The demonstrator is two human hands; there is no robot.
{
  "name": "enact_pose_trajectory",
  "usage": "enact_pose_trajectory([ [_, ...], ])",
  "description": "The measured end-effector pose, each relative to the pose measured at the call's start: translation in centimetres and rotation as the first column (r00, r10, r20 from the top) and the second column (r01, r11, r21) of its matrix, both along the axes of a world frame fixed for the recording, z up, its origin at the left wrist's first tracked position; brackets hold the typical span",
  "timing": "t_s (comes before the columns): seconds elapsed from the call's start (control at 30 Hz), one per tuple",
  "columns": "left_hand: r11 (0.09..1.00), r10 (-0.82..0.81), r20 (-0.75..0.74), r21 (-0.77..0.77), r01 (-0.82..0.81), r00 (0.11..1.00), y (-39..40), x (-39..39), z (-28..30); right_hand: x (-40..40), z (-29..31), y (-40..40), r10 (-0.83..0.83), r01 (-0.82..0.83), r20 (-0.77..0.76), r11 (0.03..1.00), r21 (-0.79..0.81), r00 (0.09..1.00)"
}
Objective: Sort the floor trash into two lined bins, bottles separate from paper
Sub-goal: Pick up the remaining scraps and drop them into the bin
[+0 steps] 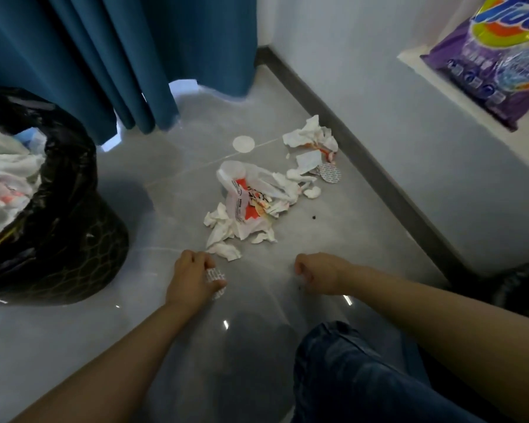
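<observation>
The left hand (193, 279) hides most of a printed scrap (215, 274).

Both arms reach forward; left hand (193, 280) and right hand (318, 271) curled.

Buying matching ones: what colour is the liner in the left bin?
Black, glossy liner, in the head view.
</observation>
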State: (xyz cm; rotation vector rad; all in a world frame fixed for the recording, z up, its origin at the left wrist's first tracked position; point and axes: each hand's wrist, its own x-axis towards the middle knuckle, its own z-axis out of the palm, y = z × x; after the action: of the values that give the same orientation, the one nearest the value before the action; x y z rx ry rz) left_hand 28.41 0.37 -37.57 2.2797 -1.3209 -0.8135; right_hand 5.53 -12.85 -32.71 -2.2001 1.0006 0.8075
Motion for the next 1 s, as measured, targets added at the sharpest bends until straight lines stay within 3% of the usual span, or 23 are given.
enact_pose_trajectory([
  [0.17, 0.994, -0.105, -0.144, -0.018, 0.103, 0.984, 0.3, -0.9, 0.0, -0.6, -1.8, 1.3, 0.083, -0.074, 0.093, 0.992, -0.101, 0.992],
  [0.3, 0.999, -0.012, -0.339, -0.042, -0.003, 0.941, 0.2, -1.3, -0.1, -0.9, -2.7, 1.9, -0.004, 0.021, 0.2, 0.996, -0.087, 0.98],
  [0.4, 0.995, 0.049, -0.395, -0.058, -0.078, 0.917, -0.2, -0.9, -0.2, -0.2, -2.6, 1.8, -0.084, 0.096, 0.241, 0.995, -0.04, 0.967],
  [0.47, 0.983, 0.066, -0.344, -0.136, -0.12, 0.936, -0.8, -0.6, 0.2, 0.2, -2.5, 1.6, -0.115, 0.122, 0.257, 0.992, -0.01, 0.96],
  [0.6, 0.957, 0.078, -0.058, -0.276, -0.091, 0.995, -3.7, -0.3, 1.6, 0.5, -3.1, 2.2, -0.196, 0.208, 0.322, 0.978, -0.002, 0.926],
  [0.77, 0.985, -0.115, 0.074, -0.119, 0.123, 0.991, -7.3, -1.0, 0.1, 0.5, -3.6, 3.6, -0.357, 0.386, 0.401, 0.922, 0.008, 0.844],
  [0.87, 0.982, -0.157, 0.152, -0.084, 0.171, 0.976, -6.3, -1.6, -1.7, 0.7, -3.5, 4.3, -0.537, 0.569, 0.458, 0.818, 0.078, 0.709],
  [1.0, 0.958, -0.088, 0.058, -0.27, 0.101, 0.994, -3.2, -1.8, -2.5, 1.6, -3.1, 5.0, -0.802, 0.794, 0.484, 0.528, 0.299, 0.351],
])
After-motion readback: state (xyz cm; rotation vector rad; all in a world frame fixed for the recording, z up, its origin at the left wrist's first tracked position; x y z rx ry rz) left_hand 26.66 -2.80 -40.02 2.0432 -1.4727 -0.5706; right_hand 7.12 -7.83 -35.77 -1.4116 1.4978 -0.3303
